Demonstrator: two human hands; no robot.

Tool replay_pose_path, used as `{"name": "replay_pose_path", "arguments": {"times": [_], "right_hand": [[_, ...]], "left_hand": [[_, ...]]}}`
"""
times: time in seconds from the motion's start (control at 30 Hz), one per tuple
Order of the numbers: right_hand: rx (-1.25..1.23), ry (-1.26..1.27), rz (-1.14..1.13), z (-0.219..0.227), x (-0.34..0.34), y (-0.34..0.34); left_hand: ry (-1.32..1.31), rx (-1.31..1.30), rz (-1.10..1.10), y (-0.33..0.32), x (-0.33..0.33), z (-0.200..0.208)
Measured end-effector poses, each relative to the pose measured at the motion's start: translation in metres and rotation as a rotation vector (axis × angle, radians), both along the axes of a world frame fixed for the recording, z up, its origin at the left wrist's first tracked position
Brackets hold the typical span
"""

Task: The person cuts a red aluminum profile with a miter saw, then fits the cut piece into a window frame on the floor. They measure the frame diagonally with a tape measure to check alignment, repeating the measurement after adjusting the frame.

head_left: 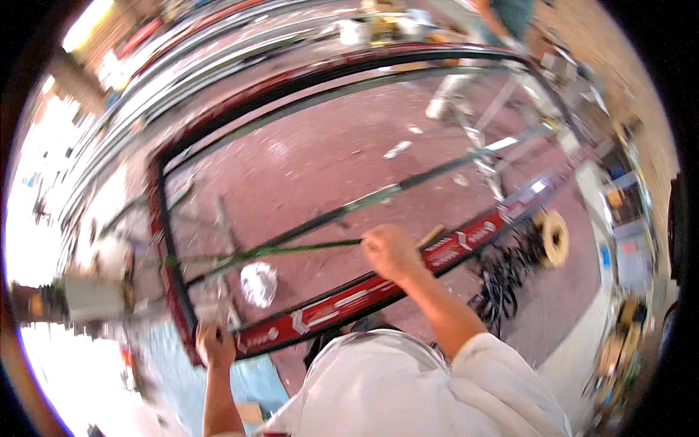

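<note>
A large rectangular frame [349, 302] with dark profiles and red printed film lies in front of me, its near bar running close to my body. My right hand [392, 251] is closed in a fist just beyond that bar. From it a thin dark green strip [306, 247] stretches left, over to the frame's left side. My left hand [216, 346] is closed at the near left corner of the frame. Something small and dark shows at its fingers, but blur hides what it is.
Under the frame are a dark support rail [320, 218] and reddish floor. A crumpled clear plastic wad [258, 284] lies inside the outline. Black rubber-like strips [499, 288] and a yellowish roll [555, 239] are at right. Long profiles [240, 44] lie beyond; another person [510, 22] is far right.
</note>
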State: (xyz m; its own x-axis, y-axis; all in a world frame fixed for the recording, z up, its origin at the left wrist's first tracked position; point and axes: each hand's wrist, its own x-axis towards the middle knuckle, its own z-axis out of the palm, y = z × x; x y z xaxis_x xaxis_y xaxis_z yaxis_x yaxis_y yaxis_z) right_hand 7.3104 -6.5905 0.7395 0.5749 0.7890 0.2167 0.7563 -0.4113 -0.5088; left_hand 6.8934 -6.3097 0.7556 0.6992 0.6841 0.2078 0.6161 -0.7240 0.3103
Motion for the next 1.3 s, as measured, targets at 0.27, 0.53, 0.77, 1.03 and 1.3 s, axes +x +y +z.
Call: {"name": "replay_pose_path", "arguments": {"times": [0.27,0.53,0.77,1.03,1.3], "right_hand": [[-0.001,-0.062,-0.016,0.006,-0.009,0.001],[-0.071,-0.034,-0.054,0.005,-0.007,0.004],[-0.131,0.029,-0.134,0.0,-0.007,0.006],[-0.185,0.098,-0.272,-0.02,0.002,0.001],[-0.075,0.182,-0.249,-0.007,-0.03,0.045]], "left_hand": [[-0.025,-0.01,0.027,0.003,0.006,0.012],[-0.057,-0.07,0.04,0.004,0.004,0.01],[-0.061,-0.126,0.042,0.01,0.006,0.018],[-0.033,-0.207,0.007,0.02,0.002,0.015],[-0.071,-0.304,-0.085,0.031,-0.004,0.011]]}}
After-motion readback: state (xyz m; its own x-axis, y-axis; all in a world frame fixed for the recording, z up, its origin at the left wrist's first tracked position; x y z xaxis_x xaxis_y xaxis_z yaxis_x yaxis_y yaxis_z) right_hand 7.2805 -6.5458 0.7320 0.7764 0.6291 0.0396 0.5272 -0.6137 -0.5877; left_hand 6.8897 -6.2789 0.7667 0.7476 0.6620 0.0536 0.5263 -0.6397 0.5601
